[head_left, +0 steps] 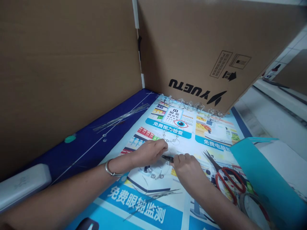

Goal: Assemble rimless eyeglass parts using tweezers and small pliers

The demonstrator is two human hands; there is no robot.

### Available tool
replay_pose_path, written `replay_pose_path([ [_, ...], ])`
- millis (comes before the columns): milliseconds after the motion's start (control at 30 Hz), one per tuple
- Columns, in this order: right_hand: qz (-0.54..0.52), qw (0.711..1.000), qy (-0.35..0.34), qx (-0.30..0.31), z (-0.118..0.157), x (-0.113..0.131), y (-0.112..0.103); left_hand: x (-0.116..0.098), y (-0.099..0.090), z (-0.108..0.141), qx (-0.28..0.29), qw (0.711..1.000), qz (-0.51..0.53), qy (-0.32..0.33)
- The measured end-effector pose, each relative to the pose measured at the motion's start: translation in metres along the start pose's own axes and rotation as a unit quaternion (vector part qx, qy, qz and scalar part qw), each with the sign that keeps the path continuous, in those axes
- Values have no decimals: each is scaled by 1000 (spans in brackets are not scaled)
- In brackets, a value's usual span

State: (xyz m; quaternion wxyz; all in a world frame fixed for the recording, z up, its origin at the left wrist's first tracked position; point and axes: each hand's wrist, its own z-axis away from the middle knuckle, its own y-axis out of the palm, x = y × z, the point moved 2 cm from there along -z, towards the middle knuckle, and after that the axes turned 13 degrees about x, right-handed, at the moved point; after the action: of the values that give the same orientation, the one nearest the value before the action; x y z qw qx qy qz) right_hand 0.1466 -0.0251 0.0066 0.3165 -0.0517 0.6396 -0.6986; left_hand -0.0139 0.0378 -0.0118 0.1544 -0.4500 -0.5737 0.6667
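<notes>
My left hand (pixel 148 153), with a silver bangle (pixel 111 169) on its wrist, pinches a thin beaded wire (pixel 155 174) above a printed poster mat (pixel 144 204). My right hand (pixel 185 167) grips small black pliers (pixel 167 158), whose tip reaches toward my left fingers. The wire's clear beads lie in loose loops below and beyond my hands. Red-handled scissors (pixel 226 179) rest on the mat to the right of my right hand. A bundle of thin metal rods (pixel 155 195) lies near my wrists.
Upright cardboard boards (pixel 72 70) stand along the left and back of the mat. Finished clear bead strands (pixel 189 103) lie at the back edge, and more rods (pixel 122 118) lie on a dark blue surface to the left. A teal folder (pixel 266 179) stands at the right.
</notes>
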Motion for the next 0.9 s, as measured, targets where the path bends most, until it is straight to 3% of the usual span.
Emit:
replay_pose_path([
  [900,-41,999,13,-26,-1,-3,1,1,0,-1,-29,1000,11,-6],
])
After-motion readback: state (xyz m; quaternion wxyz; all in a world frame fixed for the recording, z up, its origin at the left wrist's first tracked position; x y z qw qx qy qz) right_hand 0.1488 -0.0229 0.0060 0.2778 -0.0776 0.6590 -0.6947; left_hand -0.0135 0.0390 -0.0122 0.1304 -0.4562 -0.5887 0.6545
